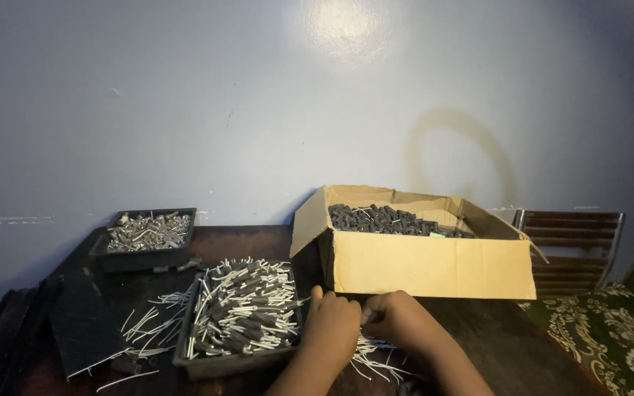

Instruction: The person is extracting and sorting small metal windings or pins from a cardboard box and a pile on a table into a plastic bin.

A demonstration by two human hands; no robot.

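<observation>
- Dark wood made up the table [508, 334], which stood against a pale blue wall [185, 110].
- At the far left, a flat black sheet [82, 319] lay on the table, tilted toward the viewer.
- Behind it sat a small black tray [144, 257] heaped with shiny metal parts [147, 231].
- Loose white wires [148, 326] were scattered between the sheet and the next tray.
- A larger dark tray [229, 363] held a pile of black sleeves with white wires [243, 308] sticking out of their ends.
- The left hand [332, 330] rested just beside that tray's right edge, fingers curled inward; what they pinched could not be made out.
- The right hand [401, 319] met the left in front of the box, fingers pressed together on a small pale piece [365, 315], too small to identify.
- More white wires [376, 359] lay on the table under both hands.
- A cardboard box [434, 264], flaps open, stood behind the hands, filled with small black pieces [383, 218].
- A slatted chair back [574, 242] and a floral cloth [610, 330] sat at the far right.
</observation>
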